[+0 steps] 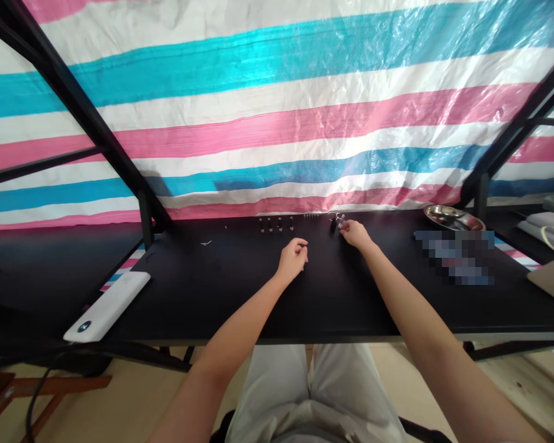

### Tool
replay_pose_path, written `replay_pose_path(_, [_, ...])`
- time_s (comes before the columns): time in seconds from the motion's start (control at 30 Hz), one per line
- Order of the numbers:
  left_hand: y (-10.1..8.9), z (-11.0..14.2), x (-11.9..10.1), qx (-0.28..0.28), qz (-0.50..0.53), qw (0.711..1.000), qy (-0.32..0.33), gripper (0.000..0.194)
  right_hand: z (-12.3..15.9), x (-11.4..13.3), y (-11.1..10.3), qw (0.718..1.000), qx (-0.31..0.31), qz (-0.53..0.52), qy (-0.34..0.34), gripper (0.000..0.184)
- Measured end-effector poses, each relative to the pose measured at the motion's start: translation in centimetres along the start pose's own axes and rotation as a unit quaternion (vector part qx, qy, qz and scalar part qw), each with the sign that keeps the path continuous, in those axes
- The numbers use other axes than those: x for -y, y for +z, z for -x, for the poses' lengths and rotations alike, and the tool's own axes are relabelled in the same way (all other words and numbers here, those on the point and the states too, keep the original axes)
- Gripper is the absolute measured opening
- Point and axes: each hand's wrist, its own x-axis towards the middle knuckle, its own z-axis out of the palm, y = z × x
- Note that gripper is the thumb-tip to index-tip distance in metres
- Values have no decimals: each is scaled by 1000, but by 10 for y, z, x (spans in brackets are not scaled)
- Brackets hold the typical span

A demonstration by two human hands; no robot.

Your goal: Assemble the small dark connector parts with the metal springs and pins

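Note:
My right hand [356,235] is at the back of the black table [240,295], its fingertips closed on a small clear piece [342,224] too small to name. Beside those fingertips stands a small black piece [333,225], with thin white bits [336,215] just behind it. Nearer to me, my left hand [292,258] hovers over the tabletop, fingers loosely curled and apart, with nothing visible in them. Beyond it is a row of several small dark cylinders with pale ends [280,224]. A group of tiny light pieces [311,216] lies right of that row.
A white power bank [108,307] lies at the left. On the right are a shiny metal dish [455,218] and a blurred-out patch [461,258]. A scrap of white thread [205,243] lies left of centre. Black frame bars [96,144] and a striped sheet [277,123] rise behind.

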Motion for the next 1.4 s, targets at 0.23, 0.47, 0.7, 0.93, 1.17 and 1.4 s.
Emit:
replay_pose_path(0.23, [-1,0,-1,3,3,1000,0,15,4,0,7,997,-48,-34,42,13])
replay_pose_path(0.47, [0,-1,3,7,-1,1000,9,15,9,5,6,996,-50,-36,58,15])
replay_pose_path(0.7, [0,-2,3,8,3,1000,3,15,8,5,4,997,-48,-22,59,18])
replay_pose_path(0.93, [0,0,0,11,-9,1000,5,14,13,-1,0,998,-26,-20,59,27])
replay_pose_path(1.17, [-2,-4,8,19,-92,995,38,17,38,3,-14,999,11,14,43,20])
replay_pose_path(1.4, [-24,-17,-7,70,-248,965,44,30,59,9,-17,1000,8,11,23,21])
